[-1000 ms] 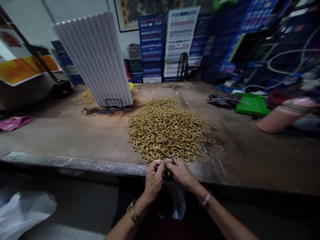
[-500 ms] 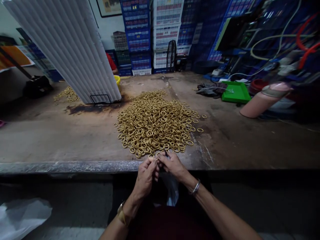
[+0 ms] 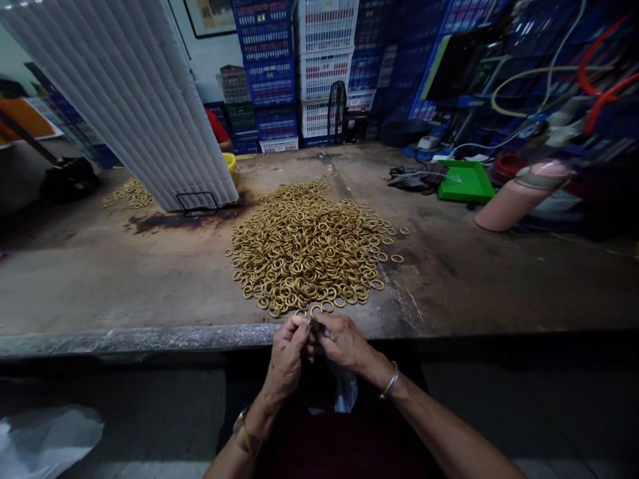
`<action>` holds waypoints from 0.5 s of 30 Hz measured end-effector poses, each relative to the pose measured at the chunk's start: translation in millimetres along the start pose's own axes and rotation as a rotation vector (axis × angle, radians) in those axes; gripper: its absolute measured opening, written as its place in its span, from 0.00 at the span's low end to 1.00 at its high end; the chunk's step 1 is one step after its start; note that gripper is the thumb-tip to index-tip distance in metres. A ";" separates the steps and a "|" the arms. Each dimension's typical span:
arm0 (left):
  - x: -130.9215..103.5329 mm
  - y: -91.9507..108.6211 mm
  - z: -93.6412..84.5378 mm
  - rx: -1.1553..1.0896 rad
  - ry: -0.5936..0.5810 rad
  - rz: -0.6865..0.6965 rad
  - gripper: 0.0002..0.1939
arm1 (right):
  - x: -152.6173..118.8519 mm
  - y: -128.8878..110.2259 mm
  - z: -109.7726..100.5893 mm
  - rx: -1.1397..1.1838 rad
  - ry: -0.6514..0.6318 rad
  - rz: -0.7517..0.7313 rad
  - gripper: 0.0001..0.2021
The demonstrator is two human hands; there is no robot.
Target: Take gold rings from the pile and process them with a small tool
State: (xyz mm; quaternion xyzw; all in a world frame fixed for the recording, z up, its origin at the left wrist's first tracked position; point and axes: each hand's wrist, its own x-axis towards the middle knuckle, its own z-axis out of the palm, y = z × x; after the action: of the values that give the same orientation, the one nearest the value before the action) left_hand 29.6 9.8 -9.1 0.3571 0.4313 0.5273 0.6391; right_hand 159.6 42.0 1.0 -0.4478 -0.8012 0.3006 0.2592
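A heap of gold-coloured metal rings (image 3: 304,246) lies near the front edge of the worktable. Just in front of it, my left hand (image 3: 288,356) is closed in a pinch on a ring (image 3: 310,320), mostly covered by the fingertips. My right hand (image 3: 349,342) is wrapped round a small dark tool (image 3: 322,328). The tool's tip points left, at the ring between my hands; its kind cannot be made out. Several loose rings lie on the table right beyond my fingers.
A tall white corrugated panel (image 3: 124,100) leans in a wire stand at the left, with more rings (image 3: 130,193) behind it. At the right are a green tray (image 3: 465,181), a pink bottle (image 3: 519,196) and hoses. Crates (image 3: 324,73) stack behind; a person's red sleeve (image 3: 215,126) shows.
The dark tool, its tip upright beside my right fingers before, has turned left onto the ring in my left hand. My right hand has rolled slightly. The view has shifted a little.
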 end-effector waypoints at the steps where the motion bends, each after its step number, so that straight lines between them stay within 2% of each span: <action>1: -0.1 -0.1 -0.8 0.011 -0.009 0.005 0.10 | -0.1 -0.2 -0.1 -0.014 -0.007 -0.013 0.06; 10: -0.1 -0.8 -6.1 0.083 -0.043 0.038 0.10 | -1.4 0.5 0.5 -0.036 -0.032 -0.021 0.07; 15: -1.5 -2.2 -5.7 -0.003 -0.060 0.012 0.10 | 1.0 0.0 1.5 -0.064 -0.067 0.037 0.06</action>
State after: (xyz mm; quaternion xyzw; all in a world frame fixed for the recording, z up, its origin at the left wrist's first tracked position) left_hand 25.0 7.9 -12.9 0.3745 0.4092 0.5207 0.6490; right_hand 158.1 42.5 0.2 -0.4604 -0.8102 0.2942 0.2121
